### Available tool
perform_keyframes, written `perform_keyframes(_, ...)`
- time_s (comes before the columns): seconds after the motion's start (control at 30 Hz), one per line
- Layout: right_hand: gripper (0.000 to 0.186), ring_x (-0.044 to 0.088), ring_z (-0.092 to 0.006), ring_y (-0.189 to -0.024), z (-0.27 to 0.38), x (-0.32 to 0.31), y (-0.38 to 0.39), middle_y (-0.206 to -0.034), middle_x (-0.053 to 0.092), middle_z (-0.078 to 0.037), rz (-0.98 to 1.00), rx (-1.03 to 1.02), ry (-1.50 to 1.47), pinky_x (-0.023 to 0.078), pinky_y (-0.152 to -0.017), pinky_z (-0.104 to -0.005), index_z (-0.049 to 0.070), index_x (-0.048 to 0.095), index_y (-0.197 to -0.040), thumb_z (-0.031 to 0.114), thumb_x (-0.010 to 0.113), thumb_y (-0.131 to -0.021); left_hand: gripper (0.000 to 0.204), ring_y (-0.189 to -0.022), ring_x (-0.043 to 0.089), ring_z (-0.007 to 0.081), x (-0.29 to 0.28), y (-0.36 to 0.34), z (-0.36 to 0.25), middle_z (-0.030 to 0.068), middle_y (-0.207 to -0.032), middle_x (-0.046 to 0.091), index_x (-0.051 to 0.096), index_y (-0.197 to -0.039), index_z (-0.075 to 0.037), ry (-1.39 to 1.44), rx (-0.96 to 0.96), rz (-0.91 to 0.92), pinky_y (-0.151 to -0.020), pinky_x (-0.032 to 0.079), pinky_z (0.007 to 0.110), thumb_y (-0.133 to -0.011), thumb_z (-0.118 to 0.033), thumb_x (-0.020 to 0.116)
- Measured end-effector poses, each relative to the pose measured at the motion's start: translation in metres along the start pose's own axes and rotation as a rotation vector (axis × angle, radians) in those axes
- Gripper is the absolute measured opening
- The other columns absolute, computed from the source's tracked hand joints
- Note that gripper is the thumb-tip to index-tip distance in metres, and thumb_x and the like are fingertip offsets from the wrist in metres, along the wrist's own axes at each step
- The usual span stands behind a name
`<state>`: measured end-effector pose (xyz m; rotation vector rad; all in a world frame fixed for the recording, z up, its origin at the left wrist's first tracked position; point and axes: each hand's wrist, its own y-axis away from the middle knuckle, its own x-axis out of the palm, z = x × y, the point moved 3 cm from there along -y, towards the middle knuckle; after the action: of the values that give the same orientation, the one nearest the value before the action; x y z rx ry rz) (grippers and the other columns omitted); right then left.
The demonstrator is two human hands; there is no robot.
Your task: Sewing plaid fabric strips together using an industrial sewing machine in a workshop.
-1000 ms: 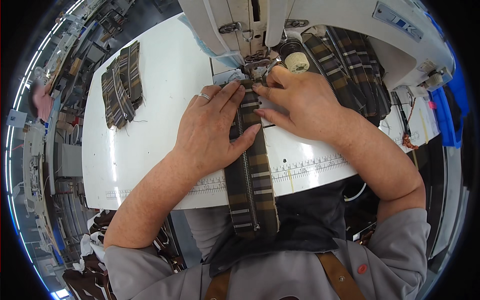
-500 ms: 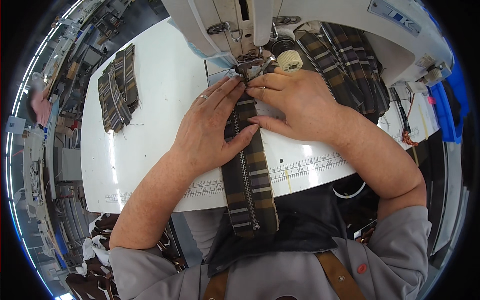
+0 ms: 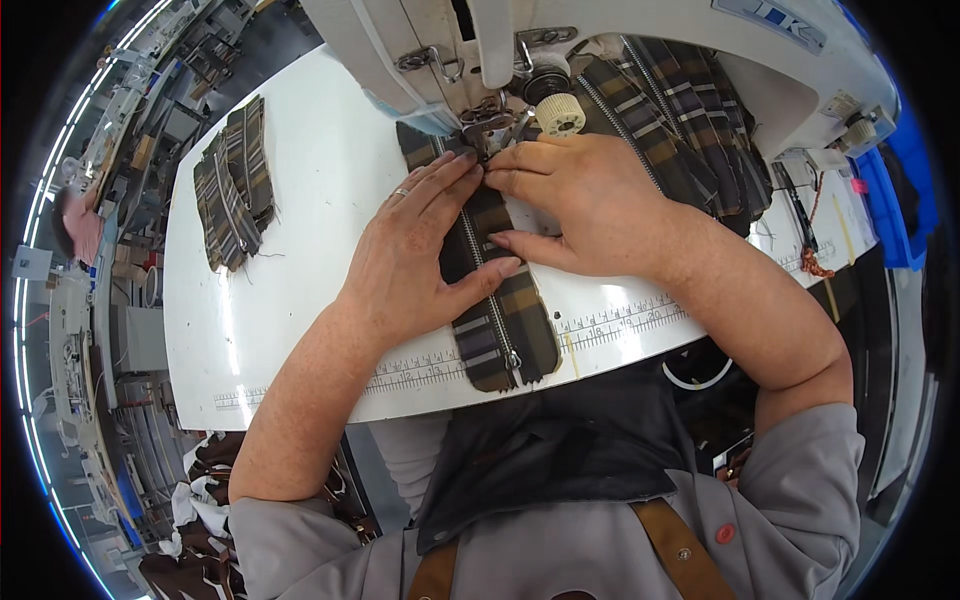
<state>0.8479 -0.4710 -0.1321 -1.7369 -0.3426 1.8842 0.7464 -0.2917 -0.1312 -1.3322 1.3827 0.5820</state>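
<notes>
A dark plaid fabric strip (image 3: 530,325) with a metal zipper (image 3: 492,300) along it runs lengthwise under the presser foot (image 3: 480,147) of a white sewing machine (image 3: 640,15). My left hand (image 3: 410,240) lies over the strip's left side, fingers stretched toward the needle area and thumb apart across the zipper. On the right, my right hand (image 3: 605,205) has its fingertips beside the presser foot, with its thumb reaching the strip's right edge. The far end of the strip shows past the foot. My fingers hide its middle part and the stitching point.
Several plaid zippered pieces (image 3: 700,130) lie under the machine arm at right. More plaid pieces (image 3: 235,185) rest on the white table (image 3: 300,240) at left. A ruler scale (image 3: 625,320) marks the front edge; a blue bin (image 3: 895,210) stands at far right.
The strip has slid away from me under the presser foot. Its near end, formerly hanging over the table edge, now lies on the table, and its far end shows beyond the foot.
</notes>
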Motion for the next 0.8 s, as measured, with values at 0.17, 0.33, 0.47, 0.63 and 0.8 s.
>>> perform_keyframes(0.17,0.044,0.071,-0.0266,-0.102,0.001,-0.0017,-0.0002,-0.111,0.074,-0.008,0.006,0.005,0.015,0.059,-0.084,-0.0407,0.003,0.078,-0.109,0.04,0.077,-0.086,0.08,-0.141,0.054,0.0431,-0.001,0.0013,0.0,0.0279,-0.149,0.057,0.058,-0.143,0.007,0.018,-0.007,-0.006,-0.118,0.044,0.049,-0.086,-0.042,0.085)
perform_keyframes(0.33,0.043,0.072,-0.0277,-0.102,0.0001,-0.0014,-0.0002,-0.115,0.074,-0.009,0.026,0.006,-0.005,0.059,-0.084,-0.0408,0.003,0.076,-0.111,0.038,0.078,-0.085,0.081,-0.14,0.055,0.0417,-0.0027,0.0027,-0.0017,0.0273,-0.148,0.057,0.06,-0.141,0.008,0.035,-0.019,-0.008,-0.117,0.046,0.048,-0.084,-0.044,0.086)
perform_keyframes(0.47,0.045,0.072,-0.029,-0.104,0.0,-0.0006,-0.0006,-0.12,0.073,-0.01,0.058,0.017,-0.014,0.059,-0.086,-0.041,0.002,0.075,-0.115,0.035,0.079,-0.085,0.081,-0.14,0.056,0.0406,-0.0016,0.0037,-0.002,0.0265,-0.148,0.058,0.061,-0.141,0.008,0.016,-0.017,-0.013,-0.116,0.047,0.047,-0.083,-0.043,0.087)
perform_keyframes(0.63,0.045,0.072,-0.0287,-0.104,0.0006,-0.001,0.0002,-0.116,0.073,-0.01,0.032,0.008,0.0,0.059,-0.086,-0.0416,0.001,0.076,-0.115,0.036,0.077,-0.087,0.074,-0.139,0.058,0.0384,-0.0024,0.0025,-0.0032,0.0243,-0.147,0.06,0.063,-0.139,0.006,0.003,-0.01,-0.017,-0.115,0.049,0.046,-0.084,-0.036,0.088)
perform_keyframes(0.8,0.046,0.072,-0.03,-0.106,0.0004,-0.0008,0.0004,-0.121,0.072,-0.011,0.064,0.027,-0.003,0.059,-0.088,-0.042,0.002,0.075,-0.119,0.033,0.078,-0.086,0.056,-0.133,0.063,0.0374,-0.0013,-0.0006,0.0017,0.0228,-0.142,0.064,0.067,-0.135,0.003,0.031,-0.025,-0.046,-0.112,0.052,0.044,-0.09,-0.026,0.082)
